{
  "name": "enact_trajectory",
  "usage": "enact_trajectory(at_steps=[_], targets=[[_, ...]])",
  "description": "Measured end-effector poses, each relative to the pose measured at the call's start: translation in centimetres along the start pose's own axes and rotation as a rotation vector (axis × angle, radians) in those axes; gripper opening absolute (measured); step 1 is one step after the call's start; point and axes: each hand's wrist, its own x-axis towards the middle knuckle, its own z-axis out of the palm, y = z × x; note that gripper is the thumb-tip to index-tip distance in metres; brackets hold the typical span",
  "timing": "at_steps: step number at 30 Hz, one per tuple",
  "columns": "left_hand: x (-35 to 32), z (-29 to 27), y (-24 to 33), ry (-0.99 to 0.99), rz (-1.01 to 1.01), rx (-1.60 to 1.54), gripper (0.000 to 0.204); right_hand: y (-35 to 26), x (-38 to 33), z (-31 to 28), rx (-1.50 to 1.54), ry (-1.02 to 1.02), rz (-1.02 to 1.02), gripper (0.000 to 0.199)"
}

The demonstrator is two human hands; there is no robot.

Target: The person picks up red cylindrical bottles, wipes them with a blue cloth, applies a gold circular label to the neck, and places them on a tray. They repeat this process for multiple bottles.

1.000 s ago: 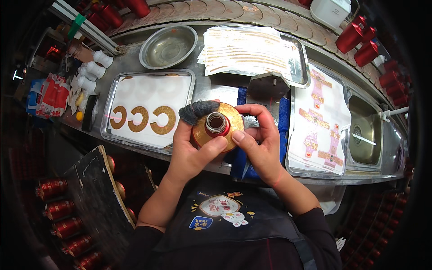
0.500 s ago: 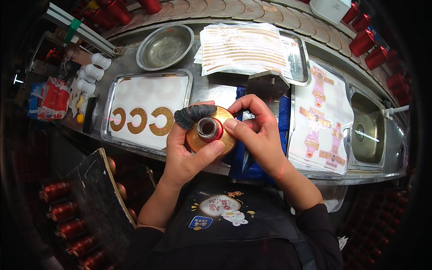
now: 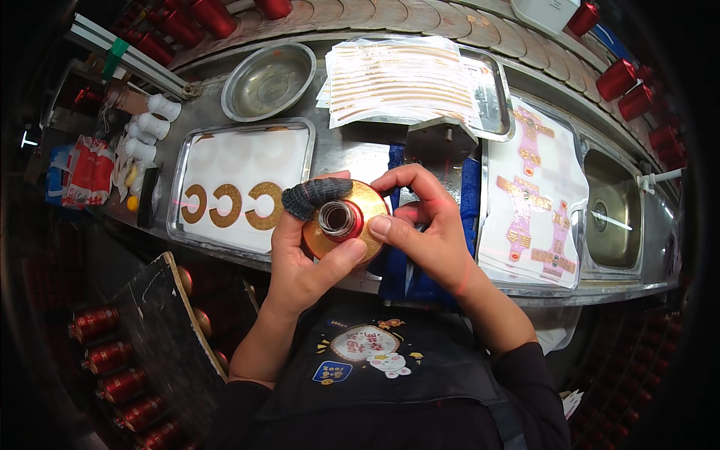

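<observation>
Both hands hold a round gold bottle (image 3: pixel 369 204) with a red neck and open mouth, seen from above, in front of my chest. My left hand (image 3: pixel 304 259) cups it from the left and below; its index finger wears a dark knitted finger cover (image 3: pixel 315 196) that lies across the bottle's top. My right hand (image 3: pixel 427 225) grips the bottle's right side, thumb pressed beside the neck. A tray (image 3: pixel 180 172) with white sheet and three gold C-shaped stickers (image 3: pixel 225 204) lies just left of the hands.
A round steel bowl (image 3: pixel 268 81) sits at the back left. A tray with striped gold sticker sheets (image 3: pixel 401 79) stands behind the hands, a tray of pink and gold labels (image 3: pixel 534 196) at right, then a sink (image 3: pixel 611 221). Red bottles (image 3: pixel 112 360) line the lower left and upper right.
The bottle and both hands have shifted slightly left and down. My right thumb now presses closer to the neck. The grip is otherwise the same.
</observation>
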Motion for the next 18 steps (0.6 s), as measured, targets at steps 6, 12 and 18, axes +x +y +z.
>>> enact_trajectory(at_steps=[6, 12, 18], targets=[[0.0, 0.3, 0.1, 0.008, 0.035, 0.023, 0.057, 0.3, 0.6, 0.2, 0.202, 0.008, -0.061, 0.035], [0.0, 0.7, 0.2, 0.042, -0.022, 0.011, 0.056, 0.4, 0.0, 0.0, 0.250, -0.006, -0.004, 0.030], [-0.1, 0.7, 0.2, 0.046, 0.011, 0.042, 0.058, -0.2, 1.7, -0.5, 0.183, 0.153, 0.086, 0.022]])
